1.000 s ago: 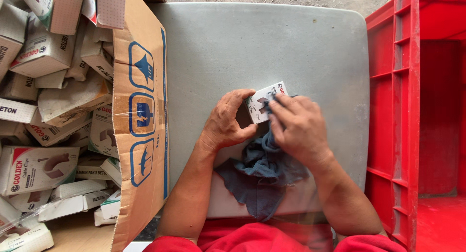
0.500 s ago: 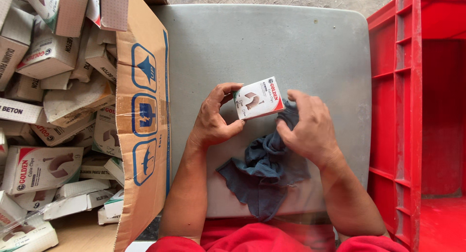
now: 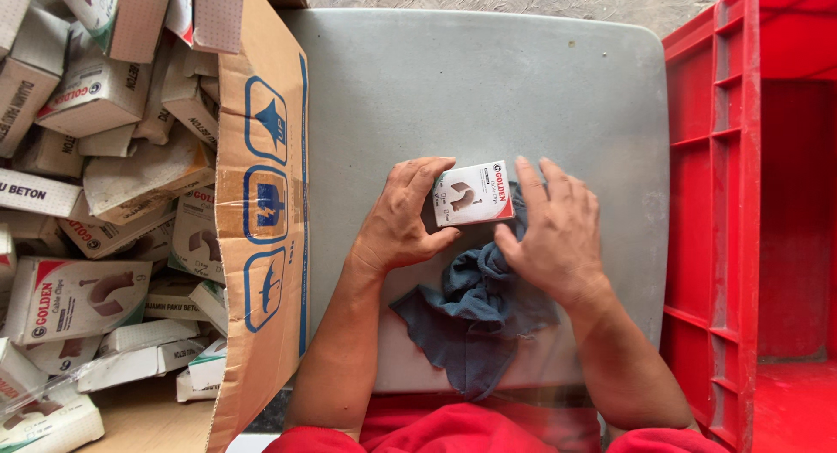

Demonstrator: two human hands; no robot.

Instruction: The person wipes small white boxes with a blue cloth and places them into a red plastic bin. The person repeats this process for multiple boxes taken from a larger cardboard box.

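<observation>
Both hands meet mid-frame on a grey table point(image 3: 488, 78). Left hand point(image 3: 403, 216) grips a small white box point(image 3: 472, 193); right hand point(image 3: 551, 231), just right of it, presses a blue cloth point(image 3: 475, 318).

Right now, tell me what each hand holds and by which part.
The left hand grips the small white box by its left end. The right hand presses the dark blue cloth against the box's right side.

A packing or storeroom workplace: a cardboard carton point(image 3: 261, 217) heaped with small product boxes point(image 3: 78, 296) beside a red plastic crate point(image 3: 750, 200).
</observation>
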